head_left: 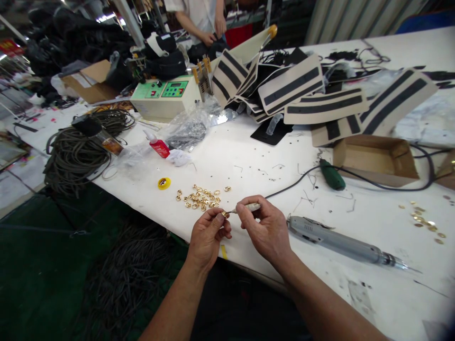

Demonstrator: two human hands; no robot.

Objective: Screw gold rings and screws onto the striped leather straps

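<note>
Near the table's front edge, my left hand (207, 235) is closed, pinching a small gold metal fitting (225, 214) between thumb and fingertips. My right hand (265, 226) is wrapped round the pale handle of a small screwdriver (253, 207). Its thin shaft points left and its tip meets the gold fitting. My fingers partly hide the fitting, so its exact shape is unclear. Just beyond my left hand lies a loose pile of similar gold fittings (203, 197). Left of the pile is a small yellow round dish (164, 183) with dark bits in it.
A grey electric screwdriver (336, 240) lies to the right. Behind are a red bottle (157, 145), a green-handled tool (332, 175), an open cardboard box (376, 163), striped panels (289, 83) and a control box (166, 97). Another person's hand (209, 38) is across the table.
</note>
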